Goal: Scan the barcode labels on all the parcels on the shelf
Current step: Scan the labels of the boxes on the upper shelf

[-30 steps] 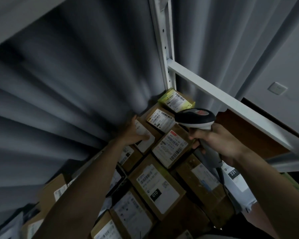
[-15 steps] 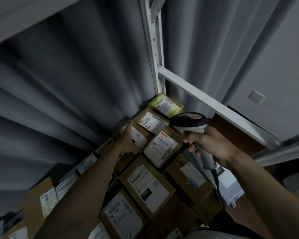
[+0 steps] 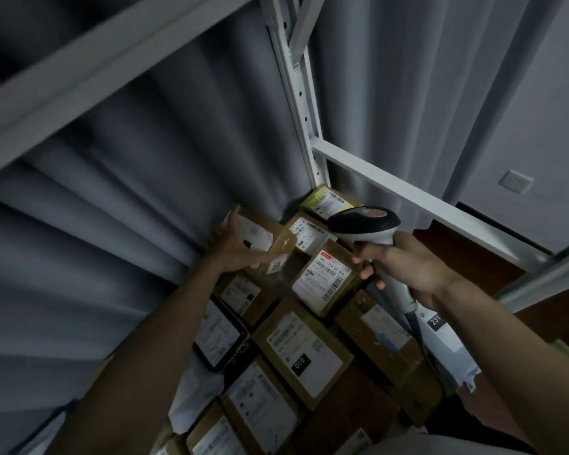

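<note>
Several brown cardboard parcels with white barcode labels lie packed on the shelf. My left hand (image 3: 234,249) grips a small brown parcel (image 3: 260,236) at the back left and holds it tilted up. My right hand (image 3: 404,264) grips the handle of a black and white barcode scanner (image 3: 365,224). The scanner's head hangs over a parcel with a red-topped label (image 3: 326,277). Behind it sit another labelled box (image 3: 307,234) and a yellow-green parcel (image 3: 326,200). A parcel marked 010 (image 3: 304,349) lies nearer to me.
A white shelf upright (image 3: 298,93) and crossbeam (image 3: 424,205) frame the back right. A grey curtain (image 3: 128,208) hangs behind the shelf. A white poly bag marked 231 (image 3: 440,330) lies under my right wrist. A dark-edged flat packet (image 3: 217,333) sits at the left.
My left hand has lifted and tilted the small back-left parcel, showing its underside. The scanner stays over the same boxes. The camera has tilted up a little.
</note>
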